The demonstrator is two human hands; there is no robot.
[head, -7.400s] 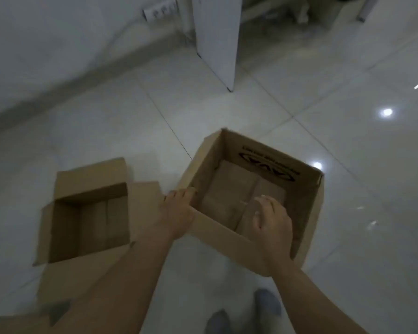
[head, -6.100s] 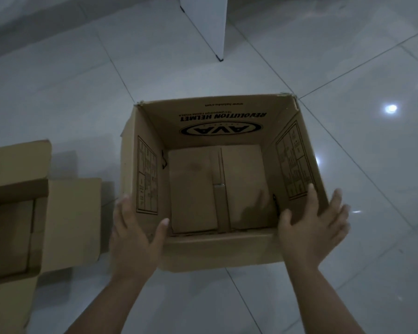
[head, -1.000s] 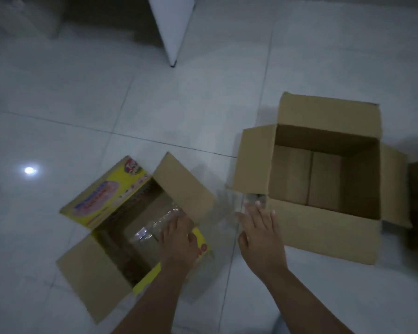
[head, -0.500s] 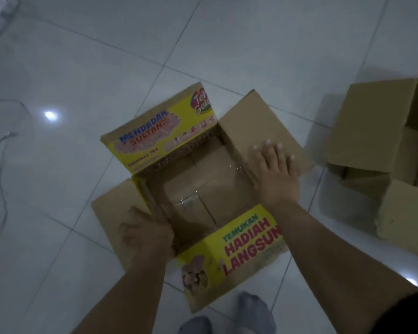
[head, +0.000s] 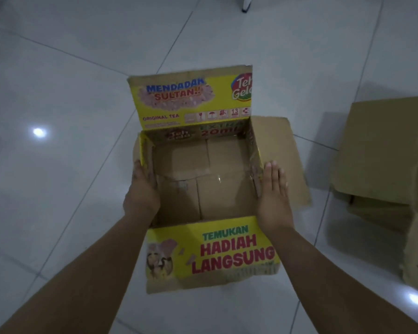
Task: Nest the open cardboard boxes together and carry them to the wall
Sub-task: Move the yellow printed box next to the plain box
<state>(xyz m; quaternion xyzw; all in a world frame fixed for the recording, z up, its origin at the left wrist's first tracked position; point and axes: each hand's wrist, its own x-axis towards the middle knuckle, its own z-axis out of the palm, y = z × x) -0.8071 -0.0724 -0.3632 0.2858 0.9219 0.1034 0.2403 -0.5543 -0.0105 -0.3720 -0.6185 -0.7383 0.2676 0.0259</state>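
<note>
Boxes are the job, and the head view centres on the yellow box (head: 203, 189), open on the floor (head: 70, 92) with its four flaps spread: the far one stands up, the near one folds toward the person, the right one lies flat. The left hand (head: 141, 191) clasps the left wall, fingers outside and thumb apparently over the rim. The right hand (head: 273, 189) lies flat and unclenched against the right wall and its flap, pressing rather than gripping. A plain box (head: 384, 165) sits well apart at the right edge, partly cut off. Judging from this, a lift held by palm pressure alone could let the box slip or twist on the right side, and the splayed flaps could catch on the plain box's rim during nesting.
</note>
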